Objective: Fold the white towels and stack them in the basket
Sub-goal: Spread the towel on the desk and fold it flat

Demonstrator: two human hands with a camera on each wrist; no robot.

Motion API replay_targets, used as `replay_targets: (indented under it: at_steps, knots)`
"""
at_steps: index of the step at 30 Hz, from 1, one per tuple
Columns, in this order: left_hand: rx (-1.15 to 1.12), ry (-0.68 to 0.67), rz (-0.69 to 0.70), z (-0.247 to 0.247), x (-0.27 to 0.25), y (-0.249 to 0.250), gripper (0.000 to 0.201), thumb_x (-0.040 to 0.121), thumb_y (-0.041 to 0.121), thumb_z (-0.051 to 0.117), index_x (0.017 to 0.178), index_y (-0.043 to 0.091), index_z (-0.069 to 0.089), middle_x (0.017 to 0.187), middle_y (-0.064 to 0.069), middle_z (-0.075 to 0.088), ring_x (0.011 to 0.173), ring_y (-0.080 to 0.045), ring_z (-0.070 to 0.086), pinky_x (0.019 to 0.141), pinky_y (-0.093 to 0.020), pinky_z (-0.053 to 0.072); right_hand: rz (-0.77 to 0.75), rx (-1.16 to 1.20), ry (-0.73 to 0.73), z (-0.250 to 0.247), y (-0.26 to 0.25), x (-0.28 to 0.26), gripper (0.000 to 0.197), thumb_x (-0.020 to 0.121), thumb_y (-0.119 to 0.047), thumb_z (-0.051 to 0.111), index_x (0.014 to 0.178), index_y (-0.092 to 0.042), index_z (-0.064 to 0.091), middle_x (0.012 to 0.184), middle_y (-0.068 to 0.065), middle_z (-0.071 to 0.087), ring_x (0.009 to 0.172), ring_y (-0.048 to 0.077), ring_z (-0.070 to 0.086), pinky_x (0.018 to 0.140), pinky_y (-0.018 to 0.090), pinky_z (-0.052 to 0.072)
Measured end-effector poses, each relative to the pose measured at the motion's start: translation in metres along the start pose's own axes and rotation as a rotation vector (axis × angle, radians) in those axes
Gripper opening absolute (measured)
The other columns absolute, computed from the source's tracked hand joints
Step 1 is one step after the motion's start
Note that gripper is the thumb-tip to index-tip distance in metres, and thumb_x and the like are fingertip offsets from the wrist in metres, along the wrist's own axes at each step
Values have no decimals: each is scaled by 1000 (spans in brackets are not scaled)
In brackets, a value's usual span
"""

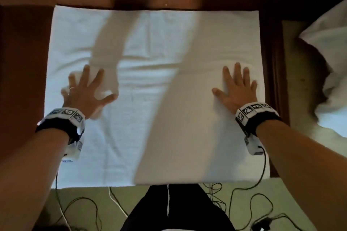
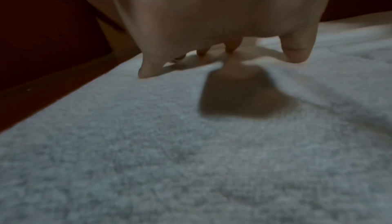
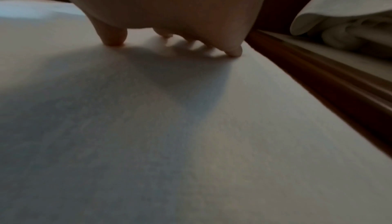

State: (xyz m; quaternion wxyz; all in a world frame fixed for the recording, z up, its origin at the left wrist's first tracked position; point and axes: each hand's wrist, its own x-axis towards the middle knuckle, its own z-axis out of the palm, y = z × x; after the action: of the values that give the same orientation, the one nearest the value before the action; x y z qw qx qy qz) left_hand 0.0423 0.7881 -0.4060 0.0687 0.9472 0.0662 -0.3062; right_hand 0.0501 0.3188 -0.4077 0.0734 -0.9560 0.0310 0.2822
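While a white towel [image 1: 154, 90] lies spread flat over a dark wooden bench [image 1: 24, 62], filling the middle of the frame, both hands press on it with a released grip, fingers straight and splayed: the left hand [image 1: 85, 93] at centre left, the right hand [image 1: 236, 90] at centre right. More white towels [image 1: 330, 73] sit heaped at the right edge

We find the crumpled white cloth [image 1: 330, 73] at right cut off by the head view's edge. The left hand [image 2: 222, 17] blurs and overruns its wrist view's top, hiding most fingers. Floor cables [image 1: 244, 204] exit below.
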Motion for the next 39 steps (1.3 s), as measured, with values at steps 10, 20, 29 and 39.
replay_targets:
  at_steps: [10, 20, 29, 39]
  knots:
    - [-13, -71, 20, 60, -100, 6, 94, 71, 98, 14, 144, 56, -28, 155, 10, -43, 151, -39, -18, 113, -74, 2, 49, 5, -73, 44, -12, -95, 77, 94, -70, 21, 154, -37, -16, 158, 2, -36, 146, 33, -28, 119, 61, -2]
    - [-11, -51, 12, 25, -40, 5, 95, 72, 94, 31, 142, 63, -26, 161, 13, -31, 151, -39, -15, 112, -76, 6, 58, 17, -42, 23, -12, -40, 80, 92, -73, 29, 154, -41, -10, 160, -3, -30, 148, 32, -24, 116, 66, -2]
    - [-13, -120, 38, 63, -112, 8, 98, 66, 100, 14, 144, 57, -28, 154, 13, -43, 151, -36, -20, 111, -76, 2, 52, -16, -107, 47, -13, -111, 80, 91, -74, 24, 152, -42, -16, 158, 1, -36, 146, 35, -27, 116, 67, 0]
    - [30, -92, 17, 33, -56, 18, 94, 74, 94, 23, 143, 58, -29, 153, 13, -44, 150, -37, -22, 111, -76, 2, 60, 0, -87, 28, -16, -54, 83, 88, -79, 28, 151, -46, -14, 159, 0, -32, 146, 36, -28, 113, 71, -2]
